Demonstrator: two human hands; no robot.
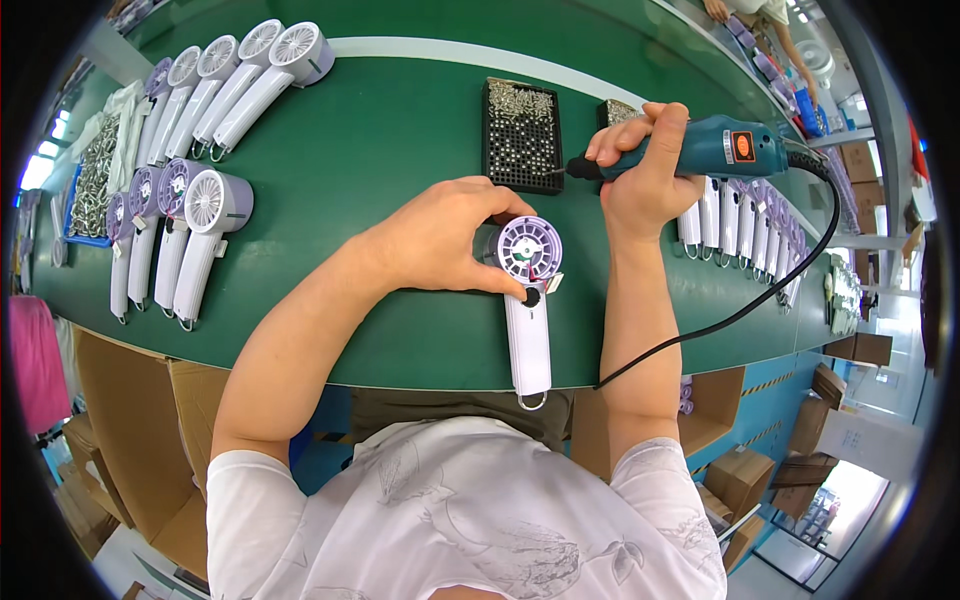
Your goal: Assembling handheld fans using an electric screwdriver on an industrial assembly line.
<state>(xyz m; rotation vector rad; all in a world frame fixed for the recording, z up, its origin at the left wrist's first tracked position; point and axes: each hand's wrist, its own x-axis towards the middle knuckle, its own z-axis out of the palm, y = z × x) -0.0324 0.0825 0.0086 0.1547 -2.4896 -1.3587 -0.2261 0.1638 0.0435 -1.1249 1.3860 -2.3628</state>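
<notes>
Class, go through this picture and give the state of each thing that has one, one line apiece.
Handheld fan: held face up, spoked front showing
Left hand: closed on the handheld fan's head
Corded screwdriver: held, tip pointing left
Right hand: closed around the corded screwdriver
Cord: attached, curving
Black tray: filled with screws
Left-side fans: arranged in two rows
Right-side fans: lined up

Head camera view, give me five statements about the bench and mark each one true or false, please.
1. The right hand holds a teal power tool. True.
2. The left hand is on the tool too. False: it grips a white-and-lilac fan.
3. A black tray holds small metal parts. True.
4. The tool's cord is white. False: it is black.
5. Other fans lie only on the right. False: they lie on both sides.
</notes>
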